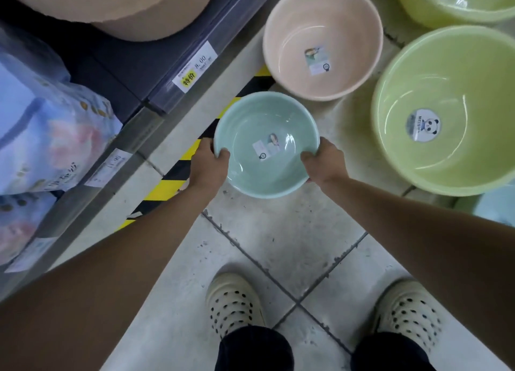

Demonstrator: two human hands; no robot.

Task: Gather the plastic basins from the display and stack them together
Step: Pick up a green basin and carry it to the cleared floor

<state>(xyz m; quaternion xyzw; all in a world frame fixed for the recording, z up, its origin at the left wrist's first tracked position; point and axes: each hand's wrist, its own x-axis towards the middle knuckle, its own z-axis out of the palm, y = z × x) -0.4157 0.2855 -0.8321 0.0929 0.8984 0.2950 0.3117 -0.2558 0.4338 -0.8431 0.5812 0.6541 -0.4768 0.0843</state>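
Observation:
A small pale green basin [259, 125] with a label inside is held above the tiled floor. My left hand [209, 164] grips its left rim, thumb inside the bowl. My right hand [326, 161] grips the right rim the same way. Just beyond it a pink basin [323, 14] sits on the floor. A large yellow-green basin [451, 86] with a panda sticker stands to the right, and another yellow-green basin [457, 11] is at the top right.
A store shelf [133, 136] with price tags and wrapped packages [47, 136] runs along the left. Yellow-black hazard tape [167, 186] marks the floor by it. My two shoes [234, 303] stand on the tiles below. A pale blue object [496, 206] shows at the right edge.

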